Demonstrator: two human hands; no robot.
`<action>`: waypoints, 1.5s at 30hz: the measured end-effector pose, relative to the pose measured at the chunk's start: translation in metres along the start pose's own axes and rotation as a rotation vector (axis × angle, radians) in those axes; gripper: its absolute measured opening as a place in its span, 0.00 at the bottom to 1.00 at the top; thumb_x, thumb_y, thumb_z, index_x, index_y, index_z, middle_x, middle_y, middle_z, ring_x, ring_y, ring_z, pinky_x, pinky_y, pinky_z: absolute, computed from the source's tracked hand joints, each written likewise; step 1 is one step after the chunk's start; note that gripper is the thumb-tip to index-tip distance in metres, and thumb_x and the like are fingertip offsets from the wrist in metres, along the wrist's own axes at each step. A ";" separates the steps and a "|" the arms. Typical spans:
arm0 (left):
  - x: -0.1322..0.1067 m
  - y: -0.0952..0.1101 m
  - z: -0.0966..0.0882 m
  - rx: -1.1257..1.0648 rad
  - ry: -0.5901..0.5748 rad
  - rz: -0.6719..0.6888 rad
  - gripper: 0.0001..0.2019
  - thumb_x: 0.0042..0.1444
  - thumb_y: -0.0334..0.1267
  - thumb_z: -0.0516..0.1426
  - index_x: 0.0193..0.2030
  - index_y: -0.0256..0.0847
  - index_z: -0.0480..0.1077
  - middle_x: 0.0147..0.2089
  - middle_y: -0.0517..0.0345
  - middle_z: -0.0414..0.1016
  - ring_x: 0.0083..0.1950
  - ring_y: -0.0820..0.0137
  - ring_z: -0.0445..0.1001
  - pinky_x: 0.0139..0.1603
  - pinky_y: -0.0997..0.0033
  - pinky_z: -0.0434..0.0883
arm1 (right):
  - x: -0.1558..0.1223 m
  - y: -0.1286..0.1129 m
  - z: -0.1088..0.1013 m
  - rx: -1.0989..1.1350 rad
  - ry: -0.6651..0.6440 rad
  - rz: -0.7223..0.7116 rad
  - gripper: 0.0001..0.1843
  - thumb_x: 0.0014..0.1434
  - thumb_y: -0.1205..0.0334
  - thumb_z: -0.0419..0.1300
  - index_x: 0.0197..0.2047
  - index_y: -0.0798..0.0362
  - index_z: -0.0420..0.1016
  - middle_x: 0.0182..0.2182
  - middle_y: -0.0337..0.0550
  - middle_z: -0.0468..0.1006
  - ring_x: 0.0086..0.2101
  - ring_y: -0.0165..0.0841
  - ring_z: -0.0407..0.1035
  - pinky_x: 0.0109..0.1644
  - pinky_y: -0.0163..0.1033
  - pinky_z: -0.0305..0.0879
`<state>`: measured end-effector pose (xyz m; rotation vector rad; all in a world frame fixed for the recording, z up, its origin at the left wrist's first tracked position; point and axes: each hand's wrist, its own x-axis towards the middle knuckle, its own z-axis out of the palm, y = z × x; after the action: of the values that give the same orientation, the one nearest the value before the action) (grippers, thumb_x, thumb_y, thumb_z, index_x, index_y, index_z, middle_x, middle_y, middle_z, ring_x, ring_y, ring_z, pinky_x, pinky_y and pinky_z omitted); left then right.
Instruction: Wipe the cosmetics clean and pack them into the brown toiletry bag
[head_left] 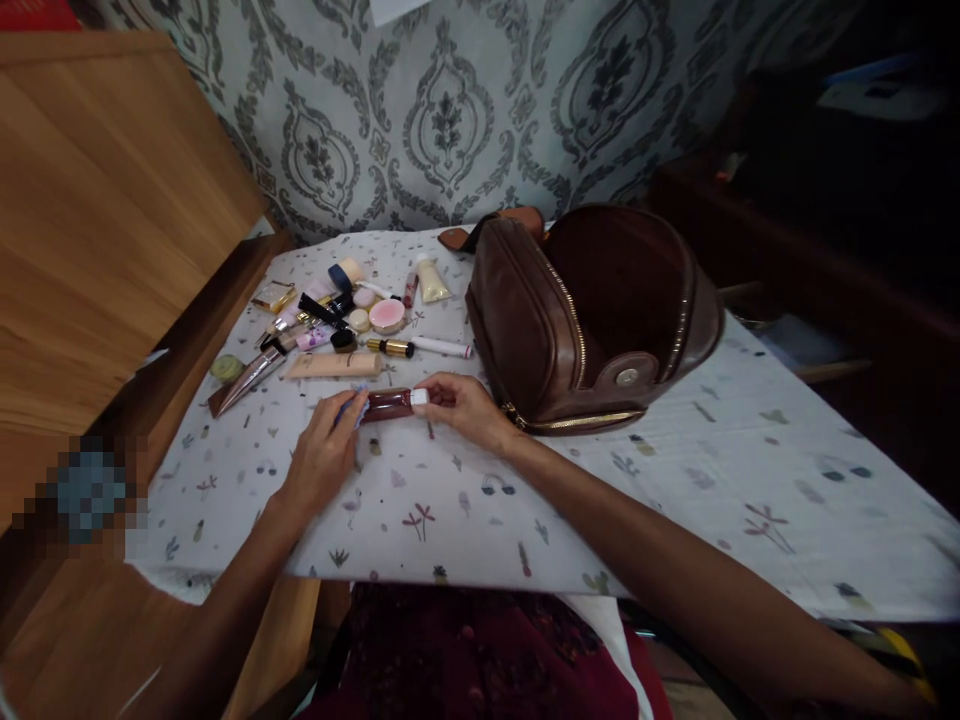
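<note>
A small clear bottle [388,404] with dark red contents and a white cap lies sideways between my hands, just above or on the cloth. My left hand [324,450] is closed round its left end, with a crinkled blue piece [361,404], perhaps a wipe, bunched under the fingers. At the other end, my right hand [469,408] pinches the white cap [419,397]. Just beyond my hands lie a beige squeeze tube [334,365], a black and gold tube [390,347] and a white pen-like stick [442,347].
An unzipped brown leather bag [525,310] stands on the right, its dark interior showing. Several cosmetics, including a pink round compact [387,316] and a cream tube [432,281], lie at the back left. A wooden panel [112,170] borders the patterned tablecloth [465,530].
</note>
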<state>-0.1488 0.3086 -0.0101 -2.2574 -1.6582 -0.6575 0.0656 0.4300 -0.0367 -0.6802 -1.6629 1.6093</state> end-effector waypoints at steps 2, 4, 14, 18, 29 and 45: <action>-0.004 -0.001 -0.005 -0.040 -0.020 -0.053 0.25 0.65 0.28 0.47 0.68 0.41 0.60 0.55 0.44 0.70 0.56 0.59 0.71 0.56 0.57 0.73 | -0.001 -0.002 0.000 0.027 -0.020 0.022 0.14 0.47 0.59 0.68 0.37 0.54 0.74 0.29 0.36 0.75 0.27 0.27 0.68 0.30 0.32 0.64; -0.004 -0.001 -0.013 -0.068 -0.019 -0.124 0.22 0.66 0.29 0.47 0.65 0.41 0.64 0.54 0.46 0.71 0.55 0.61 0.72 0.56 0.59 0.73 | -0.002 -0.004 0.000 0.075 -0.043 0.056 0.15 0.47 0.58 0.69 0.37 0.54 0.73 0.29 0.36 0.75 0.25 0.27 0.68 0.26 0.32 0.62; 0.036 0.047 -0.012 0.128 -0.087 0.115 0.21 0.62 0.23 0.47 0.60 0.34 0.68 0.53 0.42 0.73 0.53 0.56 0.70 0.51 0.54 0.73 | -0.004 -0.004 0.004 0.106 -0.054 -0.033 0.17 0.46 0.55 0.71 0.37 0.54 0.74 0.27 0.35 0.74 0.26 0.26 0.66 0.30 0.32 0.63; 0.021 0.048 -0.012 0.203 -0.137 0.133 0.24 0.60 0.20 0.48 0.63 0.32 0.64 0.53 0.41 0.73 0.52 0.55 0.70 0.49 0.54 0.74 | -0.004 -0.004 0.005 0.120 -0.072 -0.019 0.19 0.45 0.53 0.72 0.35 0.54 0.73 0.28 0.36 0.75 0.28 0.27 0.67 0.33 0.34 0.65; -0.009 0.021 -0.028 -0.006 -0.058 -0.150 0.22 0.63 0.25 0.47 0.62 0.42 0.65 0.52 0.49 0.71 0.54 0.60 0.71 0.55 0.57 0.73 | -0.003 -0.003 0.003 0.067 -0.101 0.045 0.16 0.48 0.54 0.70 0.37 0.55 0.75 0.27 0.36 0.73 0.27 0.27 0.66 0.29 0.33 0.63; 0.005 0.015 -0.045 -0.310 -0.329 -0.293 0.17 0.69 0.45 0.48 0.55 0.38 0.71 0.48 0.50 0.76 0.49 0.61 0.75 0.51 0.62 0.70 | -0.009 -0.011 0.006 -0.013 -0.145 -0.142 0.12 0.51 0.59 0.69 0.38 0.54 0.77 0.34 0.40 0.76 0.34 0.30 0.69 0.39 0.36 0.67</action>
<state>-0.1425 0.2870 0.0324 -2.4621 -2.2112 -0.6756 0.0679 0.4180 -0.0267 -0.4492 -1.7850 1.5788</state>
